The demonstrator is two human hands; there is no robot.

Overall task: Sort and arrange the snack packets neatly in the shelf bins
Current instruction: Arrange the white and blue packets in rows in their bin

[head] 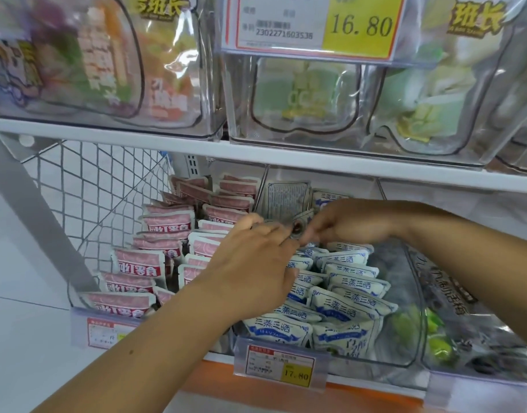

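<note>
— Count, please.
— Two hands: left hand (pixel 256 263) from seven o'clock, right hand (pixel 351 225) from three. One grey packet (pixel 299 225) between.
— More?
— Three tags: 16.80 tag (pixel 313 23) at twelve, 17.80 tag (pixel 280 366) at six, red-edged tag (pixel 102 330) at eight.

Left bin (pixel 77 296) stands just beside the middle bin (pixel 405 323), price tag (pixel 281 365) before it; left hand (pixel 256 263) and right hand (pixel 351 225) meet on a packet (pixel 298 226) over its rear.

Two bare forearms in shot, uncovered from the wrists right out to the frame edge. The left grip (pixel 256 263) is a bare hand with knuckles and tendons ridged across its back. Well behind that grip, on the left forearm (pixel 155 329), there's one small dark spot (pixel 132 352). The right grip (pixel 345 225) is bare too, its fingertips (pixel 311 232) blurred, and the right forearm (pixel 465 251) behind it is smooth.
</note>
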